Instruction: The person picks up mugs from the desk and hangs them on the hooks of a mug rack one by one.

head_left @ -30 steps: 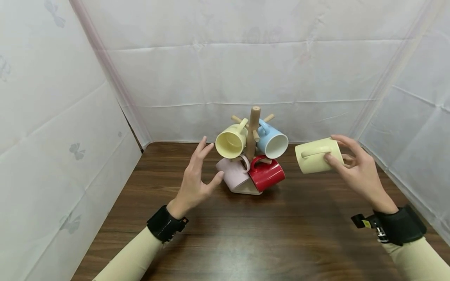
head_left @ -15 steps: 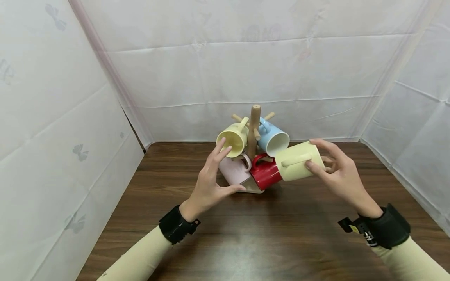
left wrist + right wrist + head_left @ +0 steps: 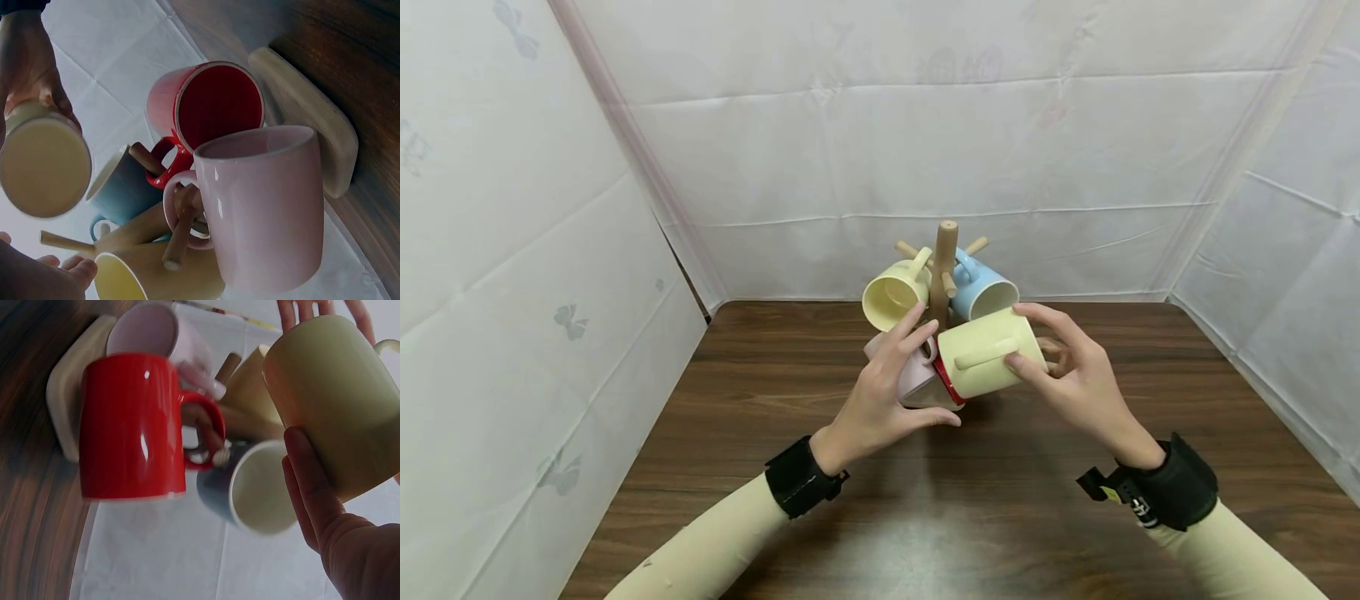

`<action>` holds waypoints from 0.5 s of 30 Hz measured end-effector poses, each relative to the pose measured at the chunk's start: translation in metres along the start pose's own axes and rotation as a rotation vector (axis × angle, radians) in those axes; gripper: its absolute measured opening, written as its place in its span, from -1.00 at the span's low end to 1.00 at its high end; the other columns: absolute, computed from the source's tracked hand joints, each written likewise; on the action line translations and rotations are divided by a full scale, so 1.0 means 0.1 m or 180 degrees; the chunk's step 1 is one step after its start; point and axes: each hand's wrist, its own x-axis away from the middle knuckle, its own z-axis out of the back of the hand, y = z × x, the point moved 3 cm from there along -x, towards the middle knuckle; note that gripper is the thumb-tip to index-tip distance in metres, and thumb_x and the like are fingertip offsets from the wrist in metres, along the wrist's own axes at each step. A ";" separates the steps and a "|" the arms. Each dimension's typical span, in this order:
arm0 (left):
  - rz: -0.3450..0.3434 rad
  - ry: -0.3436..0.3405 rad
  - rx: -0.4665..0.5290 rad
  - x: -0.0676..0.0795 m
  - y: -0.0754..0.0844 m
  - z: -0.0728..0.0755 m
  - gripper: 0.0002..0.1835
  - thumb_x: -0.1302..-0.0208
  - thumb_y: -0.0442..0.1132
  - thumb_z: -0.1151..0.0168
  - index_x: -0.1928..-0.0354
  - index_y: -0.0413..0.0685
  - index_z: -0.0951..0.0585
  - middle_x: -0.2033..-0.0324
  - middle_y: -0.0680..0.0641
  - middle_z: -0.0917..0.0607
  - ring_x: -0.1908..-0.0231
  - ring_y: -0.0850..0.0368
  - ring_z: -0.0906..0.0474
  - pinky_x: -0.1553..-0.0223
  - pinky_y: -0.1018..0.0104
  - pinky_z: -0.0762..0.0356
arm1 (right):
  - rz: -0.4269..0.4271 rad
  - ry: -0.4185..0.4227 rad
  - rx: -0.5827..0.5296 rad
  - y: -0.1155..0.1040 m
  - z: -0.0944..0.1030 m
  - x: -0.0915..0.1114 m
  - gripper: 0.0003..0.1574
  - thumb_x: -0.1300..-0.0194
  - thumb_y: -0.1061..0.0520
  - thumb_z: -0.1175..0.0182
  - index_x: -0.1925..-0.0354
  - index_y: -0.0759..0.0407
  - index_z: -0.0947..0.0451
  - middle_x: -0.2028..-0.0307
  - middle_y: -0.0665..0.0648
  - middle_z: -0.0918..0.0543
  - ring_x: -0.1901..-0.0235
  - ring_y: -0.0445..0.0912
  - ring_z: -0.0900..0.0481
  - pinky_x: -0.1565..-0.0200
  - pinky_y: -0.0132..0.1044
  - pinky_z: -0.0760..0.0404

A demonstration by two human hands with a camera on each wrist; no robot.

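My right hand [image 3: 1078, 379] grips a pale yellow mug [image 3: 988, 354] by one end, tipped on its side with its handle facing me. In the head view this mug covers most of the red mug [image 3: 131, 428]. My left hand [image 3: 876, 404] is spread, thumb and fingers apart, just left of the held mug, and nothing is in its grasp. Behind both hands stands a wooden mug tree [image 3: 945, 279]. On its pegs hang another yellow mug [image 3: 891, 300], a light blue mug [image 3: 988, 292], a pale pink mug [image 3: 262, 212] and the red one.
The mug tree's flat base [image 3: 309, 119] rests on a dark wood table [image 3: 760, 367]. One upper peg [image 3: 950, 285] pointing toward me carries no mug. White sheeting [image 3: 880, 150] encloses the table at the back and both sides.
My right hand has carried the yellow mug leftward, from beside the mug tree to in front of it. The left hand has moved right, toward that mug, fingers still spread.
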 end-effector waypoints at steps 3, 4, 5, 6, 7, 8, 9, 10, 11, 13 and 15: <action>-0.0014 -0.0025 -0.0012 0.01 0.00 -0.02 0.09 0.47 -0.17 -0.62 -0.20 -0.45 -0.28 -0.29 -0.33 -0.20 -0.24 -0.25 -0.16 -0.18 -0.06 -0.24 | -0.0003 -0.0023 -0.0135 -0.02 -0.08 -0.01 -0.30 -0.10 0.39 -0.21 -0.23 0.23 -0.31 -0.11 0.16 -0.40 0.18 -0.03 -0.60 0.52 -0.30 -0.61; -0.0021 -0.0031 -0.0020 0.01 0.00 -0.02 0.08 0.46 -0.17 -0.62 -0.20 -0.45 -0.28 -0.29 -0.33 -0.22 -0.23 -0.25 -0.17 -0.18 -0.05 -0.25 | -0.0003 -0.0032 -0.0190 -0.02 -0.11 -0.01 -0.30 -0.10 0.40 -0.21 -0.23 0.24 -0.30 -0.09 0.17 -0.41 0.19 -0.02 -0.60 0.53 -0.29 -0.61; -0.0028 -0.0032 -0.0030 0.01 0.00 -0.03 0.07 0.45 -0.18 -0.61 -0.19 -0.46 -0.28 -0.28 -0.32 -0.24 -0.23 -0.25 -0.18 -0.18 -0.04 -0.25 | -0.0004 -0.0041 -0.0241 -0.03 -0.13 -0.01 -0.30 -0.10 0.40 -0.21 -0.23 0.24 -0.30 -0.06 0.17 -0.45 0.21 -0.01 -0.60 0.53 -0.27 -0.62; -0.0034 -0.0036 -0.0033 0.01 0.00 -0.03 0.05 0.43 -0.20 -0.61 -0.18 -0.46 -0.28 -0.26 -0.30 -0.27 -0.22 -0.24 -0.19 -0.19 -0.02 -0.25 | -0.0005 -0.0040 -0.0265 -0.03 -0.15 -0.02 -0.30 -0.10 0.40 -0.21 -0.23 0.24 -0.30 -0.04 0.18 -0.46 0.22 -0.01 -0.61 0.53 -0.27 -0.62; -0.0039 -0.0040 -0.0038 0.01 0.00 -0.02 0.03 0.41 -0.21 -0.61 -0.17 -0.46 -0.29 -0.24 -0.29 -0.30 -0.21 -0.22 -0.21 -0.19 0.00 -0.26 | -0.0005 -0.0040 -0.0271 -0.03 -0.17 -0.02 -0.30 -0.10 0.40 -0.21 -0.23 0.24 -0.31 -0.04 0.18 -0.47 0.22 -0.01 -0.61 0.54 -0.27 -0.62; -0.0044 -0.0041 -0.0035 0.02 0.00 -0.02 0.00 0.39 -0.23 -0.60 -0.17 -0.46 -0.29 -0.22 -0.29 -0.33 -0.20 -0.20 -0.23 -0.19 0.03 -0.26 | -0.0013 -0.0043 -0.0276 -0.04 -0.19 -0.02 -0.30 -0.11 0.39 -0.21 -0.23 0.24 -0.31 -0.04 0.18 -0.47 0.21 -0.01 -0.61 0.55 -0.27 -0.61; -0.0056 -0.0038 -0.0034 0.02 0.00 -0.02 -0.03 0.37 -0.25 -0.59 -0.15 -0.46 -0.30 -0.19 -0.29 -0.36 -0.19 -0.18 -0.25 -0.19 0.06 -0.27 | -0.0022 -0.0042 -0.0282 -0.04 -0.20 -0.03 -0.31 -0.11 0.39 -0.22 -0.23 0.23 -0.31 -0.05 0.17 -0.46 0.21 -0.01 -0.61 0.55 -0.29 -0.61; -0.0070 -0.0035 -0.0034 0.02 0.00 -0.02 -0.06 0.35 -0.26 -0.58 -0.14 -0.47 -0.31 -0.16 -0.29 -0.39 -0.18 -0.17 -0.27 -0.18 0.09 -0.28 | -0.0028 -0.0038 -0.0274 -0.04 -0.21 -0.03 -0.31 -0.11 0.38 -0.22 -0.23 0.23 -0.31 -0.06 0.16 -0.46 0.20 -0.01 -0.61 0.56 -0.31 -0.59; -0.0082 -0.0031 -0.0033 0.02 -0.01 -0.02 -0.09 0.33 -0.28 -0.57 -0.13 -0.47 -0.32 -0.13 -0.29 -0.41 -0.17 -0.15 -0.29 -0.18 0.11 -0.29 | -0.0043 -0.0034 -0.0261 -0.04 -0.22 -0.03 -0.31 -0.11 0.37 -0.22 -0.23 0.22 -0.31 -0.07 0.15 -0.46 0.20 -0.01 -0.61 0.57 -0.33 -0.57; -0.0100 -0.0025 -0.0019 0.03 -0.01 -0.01 -0.12 0.31 -0.30 -0.56 -0.11 -0.46 -0.33 -0.09 -0.29 -0.43 -0.15 -0.13 -0.31 -0.17 0.13 -0.30 | -0.0075 -0.0034 -0.0244 -0.03 -0.24 -0.03 -0.31 -0.12 0.36 -0.22 -0.23 0.21 -0.31 -0.11 0.12 -0.41 0.18 -0.02 -0.60 0.62 -0.35 -0.51; -0.0107 -0.0021 -0.0008 0.03 -0.02 -0.01 -0.14 0.31 -0.31 -0.55 -0.11 -0.46 -0.34 -0.07 -0.30 -0.44 -0.14 -0.12 -0.32 -0.16 0.14 -0.32 | -0.0102 -0.0049 -0.0261 -0.02 -0.25 -0.02 -0.31 -0.13 0.35 -0.21 -0.24 0.21 -0.31 -0.12 0.12 -0.40 0.17 -0.02 -0.60 0.64 -0.34 -0.48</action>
